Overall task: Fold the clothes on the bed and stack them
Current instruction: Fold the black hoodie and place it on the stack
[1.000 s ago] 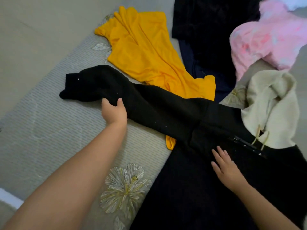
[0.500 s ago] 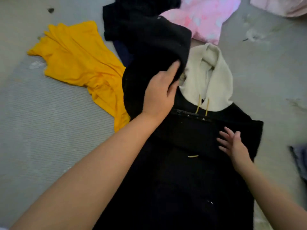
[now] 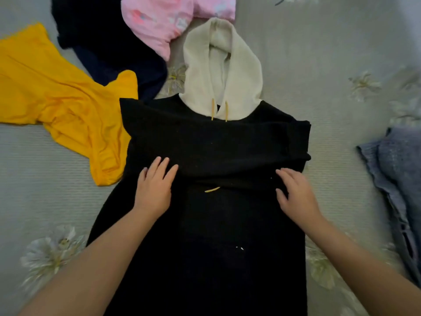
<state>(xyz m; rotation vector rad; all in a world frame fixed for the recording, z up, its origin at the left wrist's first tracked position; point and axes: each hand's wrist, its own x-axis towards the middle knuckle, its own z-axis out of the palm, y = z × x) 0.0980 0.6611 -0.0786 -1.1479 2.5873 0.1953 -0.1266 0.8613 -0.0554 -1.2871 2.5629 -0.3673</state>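
Two bare hands rest on one black hoodie (image 3: 205, 224) spread flat on the bed (image 3: 330, 65). The left hand (image 3: 153, 190) lies palm down on the hoodie's left side, fingers straight and slightly spread, fingertips touching the lower edge of a black sleeve folded across the chest; its grip holds nothing. The right hand (image 3: 296, 192) lies on the hoodie's right side, fingers spread and bent a little at the knuckles, tips pressing into the cloth just under the same folded edge; whether it pinches any fabric cannot be told. Both forearms reach in from the near edge of the bed, angled toward each other.

The hoodie lies in the middle of the bed, its hem toward the near edge and its one cream hood (image 3: 222, 65) pointing to the far edge. Two yellow drawstrings (image 3: 213, 109) hang from the hood's opening. One short yellow mark (image 3: 211, 189) shows on the black cloth between the hands.

Four other garments lie around it. One yellow garment (image 3: 57, 99) sits crumpled toward the left edge, touching the hoodie's left shoulder. One dark navy garment (image 3: 109, 46) lies beyond it, toward the far left corner, partly under one pink garment (image 3: 159, 21) at the far edge, just beside the hood. One grey-blue garment (image 3: 398, 179) lies at the right edge, apart from the hoodie. The bed cover is pale grey with a faded flower print (image 3: 50, 254).
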